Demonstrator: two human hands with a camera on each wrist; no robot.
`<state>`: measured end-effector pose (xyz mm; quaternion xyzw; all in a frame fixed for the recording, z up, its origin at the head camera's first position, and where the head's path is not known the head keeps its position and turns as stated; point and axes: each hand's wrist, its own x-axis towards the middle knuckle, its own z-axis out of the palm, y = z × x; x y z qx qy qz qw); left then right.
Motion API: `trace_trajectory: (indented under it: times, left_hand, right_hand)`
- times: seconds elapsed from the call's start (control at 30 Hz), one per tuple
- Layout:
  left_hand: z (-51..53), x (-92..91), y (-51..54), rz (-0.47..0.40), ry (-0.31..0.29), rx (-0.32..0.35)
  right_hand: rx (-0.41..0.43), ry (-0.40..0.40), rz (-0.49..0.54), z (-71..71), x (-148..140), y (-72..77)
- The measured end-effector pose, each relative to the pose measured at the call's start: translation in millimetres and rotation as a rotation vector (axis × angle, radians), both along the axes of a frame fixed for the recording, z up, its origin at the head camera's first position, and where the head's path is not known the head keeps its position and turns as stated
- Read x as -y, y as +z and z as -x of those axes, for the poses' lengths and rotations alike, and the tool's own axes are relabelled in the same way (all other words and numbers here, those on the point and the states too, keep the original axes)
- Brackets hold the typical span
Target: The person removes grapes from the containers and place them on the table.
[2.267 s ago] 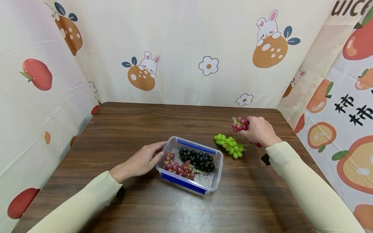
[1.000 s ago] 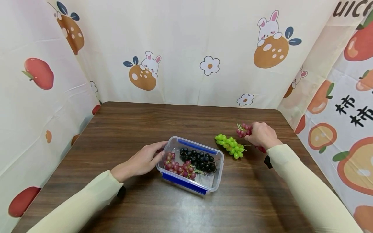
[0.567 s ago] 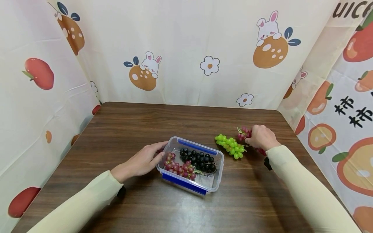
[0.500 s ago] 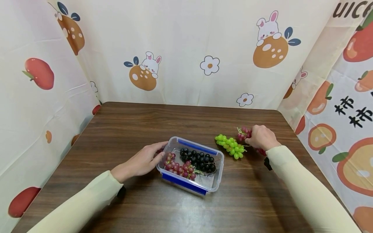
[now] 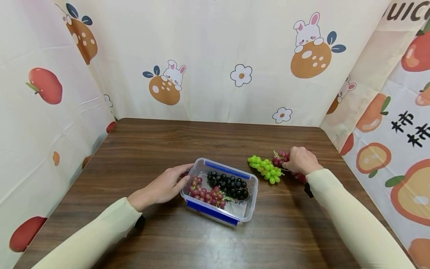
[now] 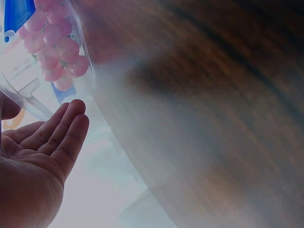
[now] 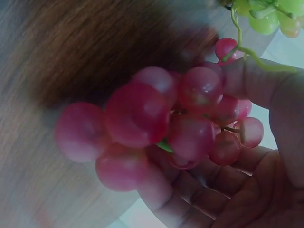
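Observation:
My right hand (image 5: pixel 300 160) pinches a bunch of red grapes (image 7: pixel 142 114) between thumb and fingers, low over the table at the right. Part of the bunch is hidden under the hand in the head view. Just left of it lies a bunch of green grapes (image 5: pixel 265 169). My left hand (image 5: pixel 164 185) rests against the left end of a clear plastic container (image 5: pixel 250 215) with blue clips. In the left wrist view its fingers (image 6: pixel 71 137) are straight beside the container wall. Inside the container lie another bunch of red grapes (image 5: pixel 206 194) and a bunch of black grapes (image 5: pixel 231 184).
Everything stands on a dark wood-grain table (image 5: pixel 161 140). A printed cloth (image 5: pixel 208 89) with fruit and rabbits hangs behind the table and along both sides. No lid shows in these views.
My right hand has come down towards the table with the red grapes, ending right beside the green bunch. The left hand and the container have stayed in place.

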<state>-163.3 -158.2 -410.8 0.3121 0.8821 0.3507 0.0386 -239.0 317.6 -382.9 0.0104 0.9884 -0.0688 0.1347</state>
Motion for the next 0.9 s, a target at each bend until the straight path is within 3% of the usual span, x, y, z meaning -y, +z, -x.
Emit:
trace_trajectory:
  times: [0.27, 0.9]
  left_hand:
    - [0.8, -1.3, -1.0, -0.005, -0.003, -0.026]
    - [2.1, -2.7, 2.9, -0.004, 0.004, -0.01]
  right_hand:
    - [0.019, 0.002, -0.008, 1.5, -1.9, 1.7]
    - [0.057, 0.018, 0.005, 1.1, -5.6, 16.1]
